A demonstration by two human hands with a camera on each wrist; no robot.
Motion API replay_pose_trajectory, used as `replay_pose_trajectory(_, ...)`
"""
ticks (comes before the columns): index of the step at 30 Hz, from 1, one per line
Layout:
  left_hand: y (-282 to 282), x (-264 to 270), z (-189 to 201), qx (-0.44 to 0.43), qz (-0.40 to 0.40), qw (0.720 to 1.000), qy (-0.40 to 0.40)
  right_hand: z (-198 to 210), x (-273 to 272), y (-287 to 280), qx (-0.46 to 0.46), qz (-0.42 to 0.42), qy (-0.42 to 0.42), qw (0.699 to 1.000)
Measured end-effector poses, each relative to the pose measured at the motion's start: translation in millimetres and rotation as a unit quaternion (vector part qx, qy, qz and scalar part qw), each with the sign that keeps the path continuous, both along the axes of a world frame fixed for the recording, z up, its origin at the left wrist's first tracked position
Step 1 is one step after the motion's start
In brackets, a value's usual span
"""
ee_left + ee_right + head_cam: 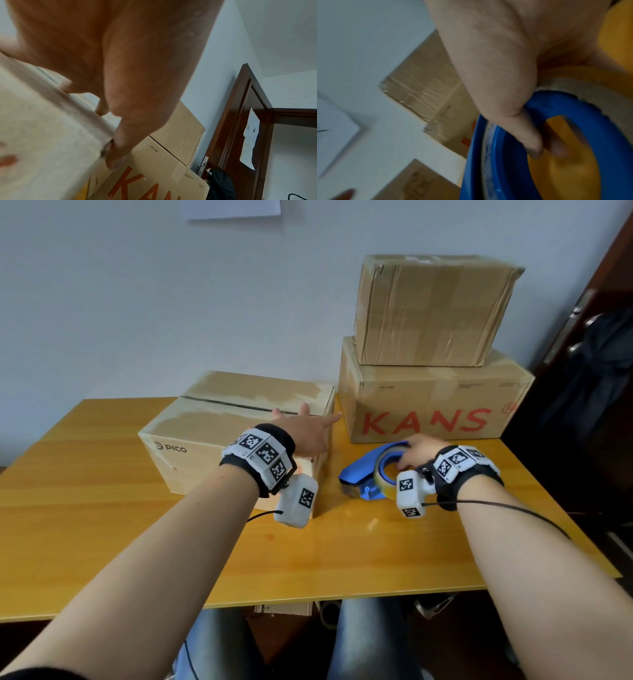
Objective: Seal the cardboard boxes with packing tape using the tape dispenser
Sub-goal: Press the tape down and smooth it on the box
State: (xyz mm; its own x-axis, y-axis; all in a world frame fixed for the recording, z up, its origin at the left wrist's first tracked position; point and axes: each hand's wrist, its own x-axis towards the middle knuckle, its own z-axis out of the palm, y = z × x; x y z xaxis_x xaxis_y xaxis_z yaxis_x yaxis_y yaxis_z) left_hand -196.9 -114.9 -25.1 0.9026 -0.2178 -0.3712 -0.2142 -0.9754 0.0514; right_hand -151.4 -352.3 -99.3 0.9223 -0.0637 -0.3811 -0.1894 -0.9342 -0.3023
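Note:
A cardboard box marked PICO (pixel 212 436) lies centre-left on the table, a dark open seam running along its top. My left hand (pixel 305 429) rests flat on the right end of that top, fingers straight and spread. In the left wrist view its fingertips (pixel 101 109) touch the box's top (pixel 42 128) near the edge. The blue tape dispenser (pixel 363 470) with its tape roll sits on the table just right of the box. My right hand (pixel 416 451) grips it from above; in the right wrist view the thumb (pixel 529 138) hooks into the blue ring (pixel 616 135).
At the back right stands a large box marked KANS (pixel 428 409) with a taped box (pixel 431 309) stacked on it. The yellow wooden table (pixel 120 542) reaches to the wall. A dark door (pixel 603 313) with something black hanging from its handle is at the right.

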Motion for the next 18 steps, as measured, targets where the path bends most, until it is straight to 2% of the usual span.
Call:
replay_pose_trajectory(3, 2, 4, -4, -0.026, 0.027, 0.999, -0.001, -20, -3, -7, -0.026, -0.025, 0.05, 0.998)
replay_pose_trajectory(7, 8, 11, -11, -0.078, 0.069, 0.994, -0.024, -28, -1, -8, -0.013, -0.053, 0.064, 0.996)
replay_pose_trajectory(13, 24, 13, -9, -0.152, 0.13, 0.977, -0.077, -10, 5, -1, 0.015, -0.037, 0.032, 0.999)
replay_pose_trajectory(18, 68, 19, -9, -0.135, 0.154, 0.976, -0.08, 11, 6, 11, 0.086, -0.047, -0.073, 0.992)
